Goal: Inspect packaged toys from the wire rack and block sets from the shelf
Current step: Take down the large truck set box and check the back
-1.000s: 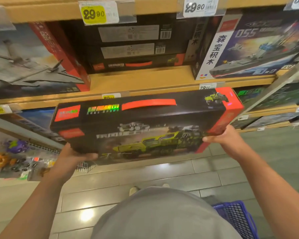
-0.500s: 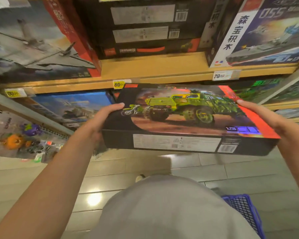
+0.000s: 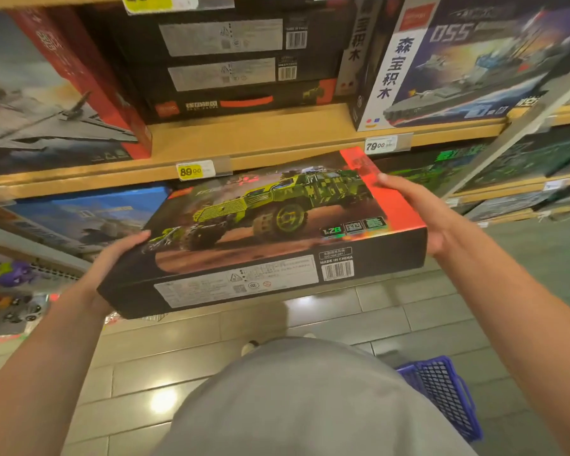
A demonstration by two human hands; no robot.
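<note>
I hold a black block set box (image 3: 267, 232) flat in front of the wooden shelf (image 3: 250, 136), its picture of a green camouflage truck facing up and its barcode side toward me. My left hand (image 3: 112, 258) grips the box's left end, thumb on top. My right hand (image 3: 418, 212) holds the red right end, with its fingers laid along the edge and the thumb hidden. A stack of matching black boxes (image 3: 231, 60) sits on the shelf above. Packaged toys (image 3: 10, 291) hang on the wire rack at the lower left.
A jet-plane box (image 3: 46, 93) stands at the upper left, a warship box (image 3: 468, 67) at the upper right. Price tags reading 89.00 (image 3: 191, 171) and 79.00 (image 3: 379, 145) line the shelf edge. A blue basket (image 3: 441, 393) sits on the tiled floor at my right.
The box has turned from its handle edge facing me to lying flat with the truck picture up. It now sits slightly closer and tilted down to the left.
</note>
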